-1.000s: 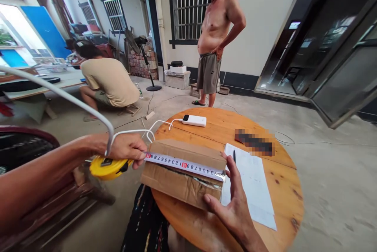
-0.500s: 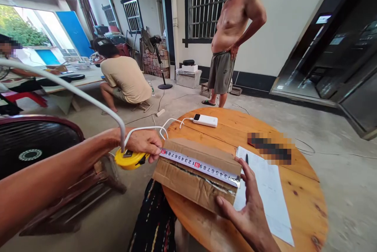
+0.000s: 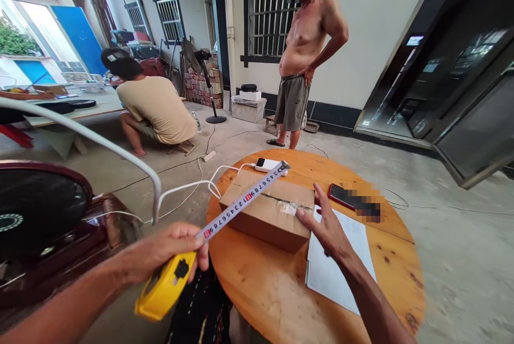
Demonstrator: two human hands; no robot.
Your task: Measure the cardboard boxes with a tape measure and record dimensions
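Note:
My left hand [image 3: 180,247] grips a yellow tape measure [image 3: 166,285], thumb on the blade near its mouth. The white blade [image 3: 241,204] is pulled out and slants up to the right over a brown cardboard box [image 3: 273,226], its metal hook above the white power bank. On the round wooden table [image 3: 257,285] the box lies flat, a strip of torn clear tape on its top. My right hand [image 3: 323,223] rests at the box's right end, fingers apart, thumb touching the top near the corner. White paper [image 3: 341,263] lies beneath that hand and forearm.
A white power bank [image 3: 271,165] with a cable and a dark phone [image 3: 349,199] lie on the table. A fan [image 3: 44,215] with a white tubular bar stands close at left. One person [image 3: 156,108] squats beyond; another person [image 3: 299,54] stands behind the table.
The tape blade has lifted off the box and swung diagonally, with my left hand lower and nearer. The box has been turned and now lies flat; my right hand has let go of the blade's end.

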